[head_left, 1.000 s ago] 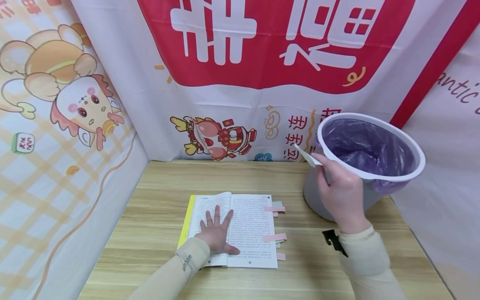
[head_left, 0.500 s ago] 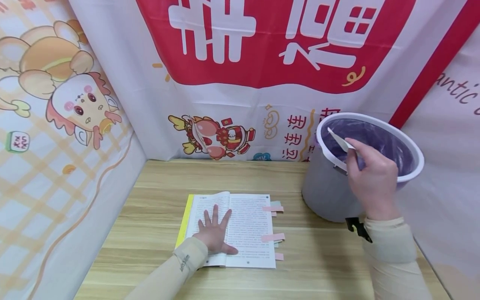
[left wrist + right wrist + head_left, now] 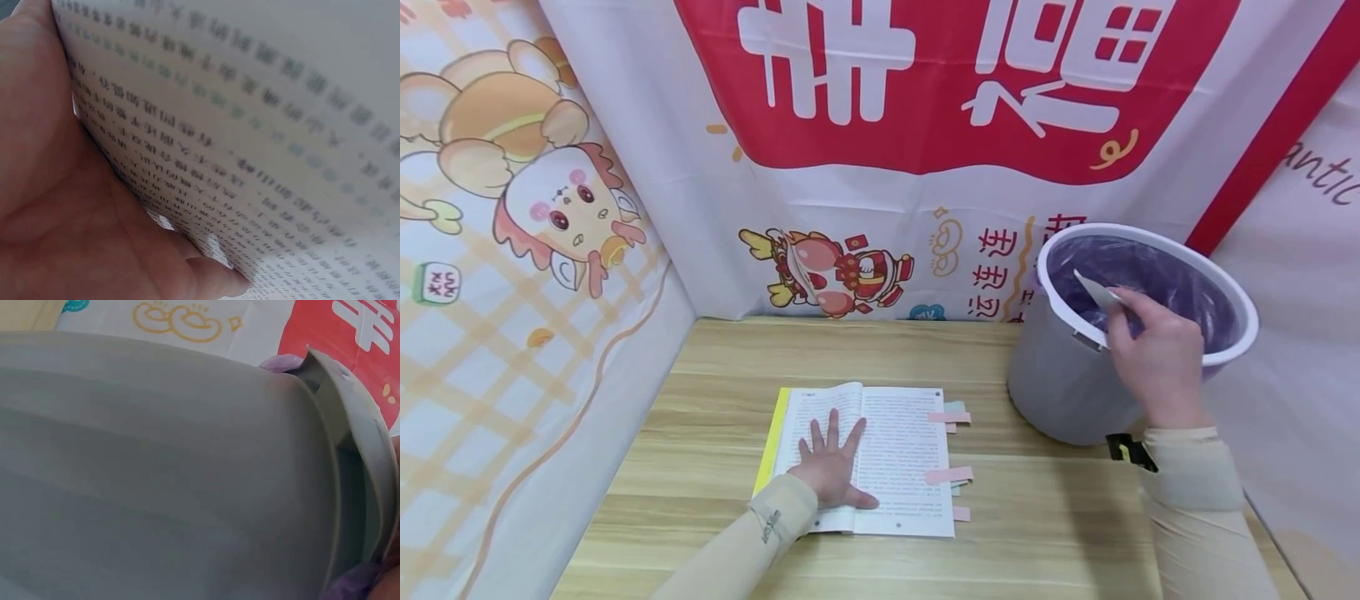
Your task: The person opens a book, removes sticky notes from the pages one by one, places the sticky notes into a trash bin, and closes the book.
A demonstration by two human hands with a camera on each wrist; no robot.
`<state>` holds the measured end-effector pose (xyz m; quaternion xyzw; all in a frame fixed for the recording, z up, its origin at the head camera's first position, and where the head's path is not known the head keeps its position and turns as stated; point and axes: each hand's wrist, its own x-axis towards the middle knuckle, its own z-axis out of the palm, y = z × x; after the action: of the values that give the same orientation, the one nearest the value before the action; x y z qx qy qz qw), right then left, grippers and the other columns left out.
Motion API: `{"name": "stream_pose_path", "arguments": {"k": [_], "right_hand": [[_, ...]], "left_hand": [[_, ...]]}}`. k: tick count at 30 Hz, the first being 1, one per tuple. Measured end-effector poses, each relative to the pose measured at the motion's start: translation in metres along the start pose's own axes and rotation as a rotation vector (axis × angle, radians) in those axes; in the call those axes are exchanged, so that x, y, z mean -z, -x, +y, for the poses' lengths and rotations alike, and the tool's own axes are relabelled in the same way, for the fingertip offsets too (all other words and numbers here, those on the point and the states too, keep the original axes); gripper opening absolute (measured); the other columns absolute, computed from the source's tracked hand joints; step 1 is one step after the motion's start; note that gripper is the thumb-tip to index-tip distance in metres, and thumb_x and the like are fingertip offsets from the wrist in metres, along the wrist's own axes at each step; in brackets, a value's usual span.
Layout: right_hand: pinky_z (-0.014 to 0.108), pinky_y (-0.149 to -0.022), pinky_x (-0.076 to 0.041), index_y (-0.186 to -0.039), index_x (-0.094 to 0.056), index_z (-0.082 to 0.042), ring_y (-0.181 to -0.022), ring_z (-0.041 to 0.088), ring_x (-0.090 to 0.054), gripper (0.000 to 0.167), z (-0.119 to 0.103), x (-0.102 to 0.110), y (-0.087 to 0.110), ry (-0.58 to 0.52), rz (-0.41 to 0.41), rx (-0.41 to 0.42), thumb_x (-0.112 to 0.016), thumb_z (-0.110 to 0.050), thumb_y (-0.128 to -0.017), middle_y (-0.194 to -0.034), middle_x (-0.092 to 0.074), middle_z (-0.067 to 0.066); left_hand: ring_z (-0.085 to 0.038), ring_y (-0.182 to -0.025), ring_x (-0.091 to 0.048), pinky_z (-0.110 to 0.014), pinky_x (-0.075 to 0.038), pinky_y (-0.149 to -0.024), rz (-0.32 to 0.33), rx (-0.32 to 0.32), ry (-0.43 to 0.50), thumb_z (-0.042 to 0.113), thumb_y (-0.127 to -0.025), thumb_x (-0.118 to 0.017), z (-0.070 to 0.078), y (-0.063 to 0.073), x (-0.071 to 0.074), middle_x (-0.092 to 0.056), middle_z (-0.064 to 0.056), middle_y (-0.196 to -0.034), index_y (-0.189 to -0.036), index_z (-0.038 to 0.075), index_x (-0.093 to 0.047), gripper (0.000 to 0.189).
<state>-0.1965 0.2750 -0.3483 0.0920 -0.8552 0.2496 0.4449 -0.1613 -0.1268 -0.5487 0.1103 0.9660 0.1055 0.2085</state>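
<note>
- Currently, the left hand [image 3: 829,475] rests palm-down on a book [image 3: 902,458] lying spread on the wood-grain table [image 3: 700,467], yellow cover edge [image 3: 771,442] showing at its left side.
- Left fingers straight and fanned wide; thumb crosses the gutter onto the right-hand page. Inference: the broad spread bears on both sides of the spine, stopping the leaves from springing up. Left wrist view shows a printed page curving up beside the palm, so the paper does not lie fully flat.
- Pink sticky tabs [image 3: 950,476] and some pale green ones jut past the right page edge, presumably so marked leaves can be found from outside.
- Right hand [image 3: 1163,354] pinches a pale slip [image 3: 1096,291], apparently paper, between thumb and index finger; how the other fingers lie cannot be told. Grip is at one end, leaving the rest projecting over the bin's mouth.
- Grey bin [image 3: 1060,383] stands upright right of the book, likely for easy reach of that arm. Purple liner [image 3: 1210,312] laps the white rim, probably to anchor it.
- Right wrist view: bin wall fills most of it; slip not visible.
</note>
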Motion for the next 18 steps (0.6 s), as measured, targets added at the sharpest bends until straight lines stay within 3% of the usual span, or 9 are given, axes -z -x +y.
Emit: {"name": "stream_pose_path", "arguments": {"k": [2,5,9,11,18], "right_hand": [[0.058,-0.061,-0.044,-0.107,-0.075,-0.001,-0.07,0.05,-0.063,0.023,0.0014,0.0001,-0.0003,0.013,-0.019,-0.016,-0.063,-0.007,-0.088,-0.091,-0.072,0.023],[0.055,-0.056,-0.04,-0.112,-0.074,-0.003,-0.064,0.048,-0.06,0.026,0.0002,0.0025,-0.0025,0.059,-0.128,-0.091,-0.06,-0.012,-0.092,-0.087,-0.071,0.025],[0.054,-0.056,-0.039,-0.121,-0.07,-0.009,-0.074,0.048,-0.061,0.032,-0.0015,0.0066,-0.0051,0.147,-0.335,-0.213,-0.053,-0.024,-0.098,-0.092,-0.07,0.028],[0.057,-0.056,-0.039,-0.123,-0.069,-0.011,-0.08,0.05,-0.06,0.035,-0.0013,0.0075,-0.0053,0.175,-0.399,-0.242,-0.05,-0.028,-0.1,-0.093,-0.069,0.029],[0.054,-0.056,-0.039,-0.127,-0.068,-0.012,-0.079,0.047,-0.059,0.039,-0.0025,0.0088,-0.0059,0.206,-0.478,-0.275,-0.045,-0.031,-0.102,-0.084,-0.069,0.024]], "left_hand": [[-0.059,-0.141,0.003,-0.071,-0.013,-0.11,-0.001,0.001,0.001,0.077,-0.061,-0.075,-0.0006,-0.0006,-0.0007,0.014,-0.027,-0.161,-0.161,0.024,-0.005,0.133],[-0.059,-0.141,0.004,-0.071,-0.013,-0.11,-0.003,0.004,0.003,0.077,-0.06,-0.075,-0.0012,-0.0012,-0.001,0.016,-0.026,-0.16,-0.161,0.025,-0.004,0.133],[-0.059,-0.141,0.005,-0.071,-0.012,-0.11,-0.002,0.003,0.008,0.076,-0.061,-0.075,-0.0015,-0.0015,-0.0012,0.016,-0.026,-0.16,-0.161,0.024,-0.005,0.133],[-0.059,-0.141,0.005,-0.071,-0.012,-0.11,0.0,0.001,0.011,0.076,-0.061,-0.076,-0.0015,-0.002,-0.0016,0.015,-0.026,-0.16,-0.161,0.024,-0.005,0.133],[-0.058,-0.141,0.006,-0.071,-0.01,-0.111,-0.001,0.007,0.012,0.076,-0.06,-0.076,-0.0017,-0.0016,-0.0029,0.016,-0.026,-0.16,-0.161,0.024,-0.005,0.133]]}}
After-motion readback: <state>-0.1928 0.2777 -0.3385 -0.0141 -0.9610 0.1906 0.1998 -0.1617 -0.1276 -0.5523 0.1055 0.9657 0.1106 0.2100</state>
